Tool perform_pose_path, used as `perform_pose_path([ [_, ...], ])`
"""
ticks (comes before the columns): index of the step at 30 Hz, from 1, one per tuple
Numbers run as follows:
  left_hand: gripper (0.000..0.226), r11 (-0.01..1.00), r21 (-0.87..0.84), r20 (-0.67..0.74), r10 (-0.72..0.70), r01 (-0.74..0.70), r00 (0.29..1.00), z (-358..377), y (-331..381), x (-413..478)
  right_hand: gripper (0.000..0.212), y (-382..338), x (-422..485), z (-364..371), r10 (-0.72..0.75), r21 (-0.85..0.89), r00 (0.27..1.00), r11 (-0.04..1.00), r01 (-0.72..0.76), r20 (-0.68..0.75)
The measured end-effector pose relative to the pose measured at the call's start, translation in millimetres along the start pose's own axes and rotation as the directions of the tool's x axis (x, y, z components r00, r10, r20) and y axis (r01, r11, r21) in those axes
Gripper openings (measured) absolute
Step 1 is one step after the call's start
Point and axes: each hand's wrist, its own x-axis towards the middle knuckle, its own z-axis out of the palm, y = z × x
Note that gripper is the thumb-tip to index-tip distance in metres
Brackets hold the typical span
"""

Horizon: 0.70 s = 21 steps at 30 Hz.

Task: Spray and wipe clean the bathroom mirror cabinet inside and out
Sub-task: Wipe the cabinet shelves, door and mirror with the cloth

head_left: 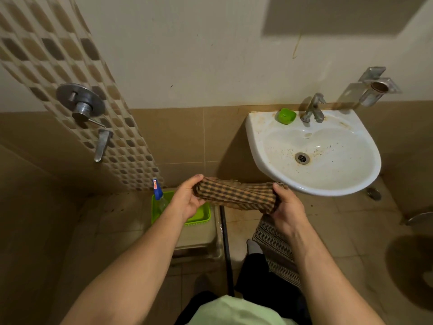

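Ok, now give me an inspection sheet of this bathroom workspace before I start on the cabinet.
surface: beige stool carries a green tray; tiled floor is stained.
job's things: checked cloth is stretched between both hands; spray bottle stands in the tray.
clutter: green cup sits on the sink rim beside the tap; zigzag-patterned fabric hangs by the right forearm.
grips: left hand and right hand each grip one end of the cloth.
cables: nothing seen.
surroundings: shower valve on mosaic tiles at left; metal holder on the wall above the sink; grey box at top, possibly the cabinet, blurred.
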Motion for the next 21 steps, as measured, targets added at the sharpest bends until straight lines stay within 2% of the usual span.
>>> perform_pose_path([
  [1, 0.015, 0.998, 0.051, 0.004, -0.045, 0.044, 0.999, 0, 2, -1, 0.016, -1, -1, 0, 0.006, 0.001, 1.000, 1.000, -0.006, 0.029],
  [3, 0.033, 0.942, 0.295, -0.023, -0.161, 0.161, 0.987, 1, 4, -2, 0.021, -4, -2, 2, 0.014, 0.025, 0.997, 1.000, -0.015, 0.071],
  [5, 0.043, 0.773, 0.575, -0.064, -0.286, 0.269, 0.956, 3, 3, -5, 0.019, -8, -4, 4, 0.007, 0.033, 0.995, 0.999, -0.011, 0.096],
  [7, 0.037, 0.634, 0.689, -0.080, -0.415, 0.352, 0.906, 5, 1, -8, 0.011, -12, -6, 7, -0.011, 0.035, 0.992, 0.999, 0.007, 0.126],
  [10, 0.037, 0.523, 0.733, -0.117, -0.533, 0.435, 0.838, 9, -4, -10, 0.008, -16, -9, 7, -0.024, 0.037, 0.988, 0.999, 0.018, 0.151],
  [13, 0.040, 0.473, 0.729, -0.164, -0.581, 0.494, 0.797, 6, -14, -10, 0.010, -20, -11, 3, -0.032, 0.030, 0.987, 0.999, 0.028, 0.155],
  [19, 0.032, 0.489, 0.666, -0.221, -0.593, 0.564, 0.774, -4, -34, -4, 0.007, -23, -17, -3, -0.008, 0.063, 0.982, 0.998, -0.004, 0.187],
  [21, 0.042, 0.524, 0.630, -0.227, -0.582, 0.574, 0.781, -5, -39, -2, 0.008, -26, -18, -1, -0.007, 0.092, 0.979, 0.996, -0.012, 0.203],
])
